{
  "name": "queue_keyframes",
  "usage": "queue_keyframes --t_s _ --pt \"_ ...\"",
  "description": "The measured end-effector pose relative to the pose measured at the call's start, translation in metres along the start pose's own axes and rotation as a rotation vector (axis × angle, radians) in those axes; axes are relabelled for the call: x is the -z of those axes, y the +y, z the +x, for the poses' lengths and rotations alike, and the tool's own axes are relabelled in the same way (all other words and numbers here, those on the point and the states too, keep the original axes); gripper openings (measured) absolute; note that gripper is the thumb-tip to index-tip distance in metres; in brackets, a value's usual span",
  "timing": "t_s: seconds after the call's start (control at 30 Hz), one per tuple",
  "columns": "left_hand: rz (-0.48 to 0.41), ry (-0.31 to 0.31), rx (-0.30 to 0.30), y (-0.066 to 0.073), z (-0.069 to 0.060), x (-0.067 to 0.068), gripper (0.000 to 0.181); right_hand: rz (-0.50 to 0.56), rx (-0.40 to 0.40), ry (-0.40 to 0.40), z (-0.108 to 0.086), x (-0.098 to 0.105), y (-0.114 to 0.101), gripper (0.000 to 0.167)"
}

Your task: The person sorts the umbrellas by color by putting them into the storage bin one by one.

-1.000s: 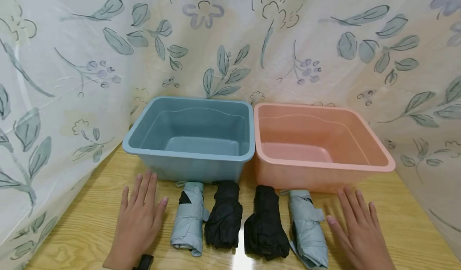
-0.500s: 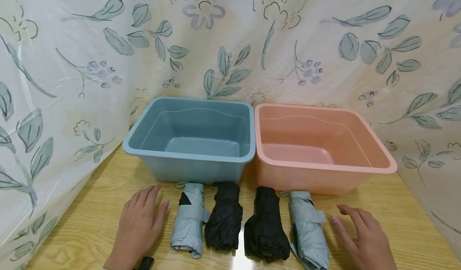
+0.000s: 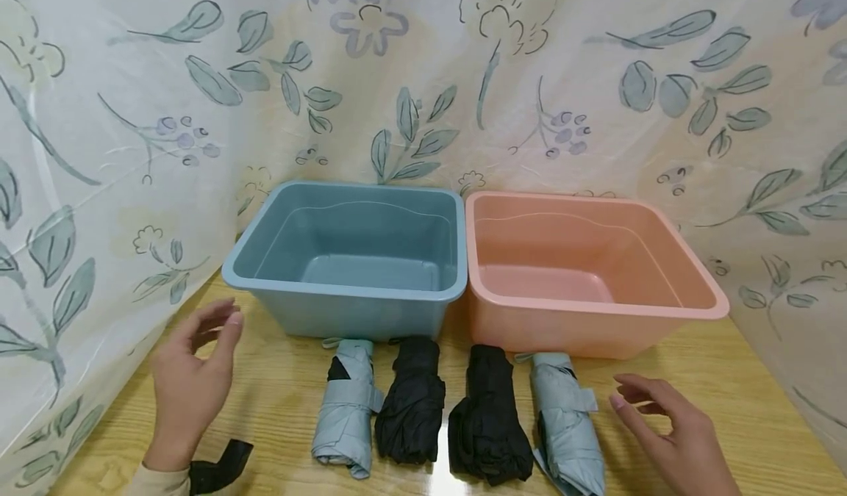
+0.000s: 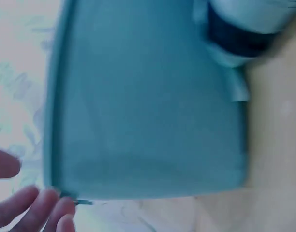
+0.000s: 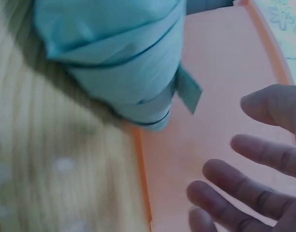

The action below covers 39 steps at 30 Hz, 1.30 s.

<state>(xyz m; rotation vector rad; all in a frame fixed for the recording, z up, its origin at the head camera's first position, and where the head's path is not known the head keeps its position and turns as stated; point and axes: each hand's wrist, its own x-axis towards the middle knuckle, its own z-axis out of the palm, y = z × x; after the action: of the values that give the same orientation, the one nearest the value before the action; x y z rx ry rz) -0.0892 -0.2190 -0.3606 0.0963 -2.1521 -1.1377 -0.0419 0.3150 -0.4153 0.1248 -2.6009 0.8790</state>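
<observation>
Four things lie in a row in the head view, all folded umbrellas: a light blue umbrella, a black umbrella, another black umbrella and another light blue umbrella. My left hand hovers left of the row, near the blue bin's front corner, fingers loosely bent and holding nothing. Right of the row, my right hand is raised beside the right light blue umbrella, apart from it, thumb and fingers spread. That umbrella also shows large in the right wrist view. The left wrist view is blurred.
Behind the umbrellas stand a blue plastic bin and a pink plastic bin, side by side with nothing inside. A floral curtain closes off the back and sides of the wooden table.
Both hands were flat on the table and have lifted with fingers bending. My left hand has moved left, away from the umbrellas. The umbrellas and bins stay where they were.
</observation>
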Motion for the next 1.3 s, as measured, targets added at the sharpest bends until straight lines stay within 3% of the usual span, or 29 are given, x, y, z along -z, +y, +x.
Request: queue_keyframes --t_s 0.1,0.2,0.33,0.47,0.57,0.67,0.97,1.1,1.3 --pt "-0.09 0.074 0.096 0.001 0.022 0.003 0.028 0.018 -0.038 -0.056 0.002 0.002 -0.001 0.028" --pt "-0.212 0.062 0.203 -0.002 0.043 0.001 0.031 0.034 -0.057 -0.108 0.005 0.001 -0.002 0.032" --pt "-0.427 -0.047 0.331 -0.01 0.065 -0.007 0.039 0.05 -0.082 -0.166 0.009 -0.002 -0.004 0.036" --pt "-0.566 -0.193 0.371 -0.019 0.076 -0.016 0.052 0.073 -0.123 -0.231 0.01 -0.004 -0.005 0.041" --pt "-0.613 -0.281 0.371 -0.023 0.08 -0.02 0.061 0.099 -0.158 -0.294 0.01 -0.006 -0.006 0.046" --pt "-0.624 -0.315 0.383 -0.025 0.08 -0.024 0.065 0.129 -0.194 -0.358 0.011 -0.006 -0.006 0.05" --pt "-0.685 -0.31 0.392 -0.028 0.073 -0.035 0.057 0.297 -0.355 -0.586 0.012 -0.014 -0.007 0.069" --pt "-0.716 -0.269 0.399 -0.028 0.072 -0.039 0.056 0.329 -0.336 -0.637 0.012 -0.018 -0.008 0.072" --pt "-0.696 -0.23 0.414 -0.028 0.073 -0.042 0.056 0.37 -0.23 -0.671 0.016 -0.022 -0.007 0.077"
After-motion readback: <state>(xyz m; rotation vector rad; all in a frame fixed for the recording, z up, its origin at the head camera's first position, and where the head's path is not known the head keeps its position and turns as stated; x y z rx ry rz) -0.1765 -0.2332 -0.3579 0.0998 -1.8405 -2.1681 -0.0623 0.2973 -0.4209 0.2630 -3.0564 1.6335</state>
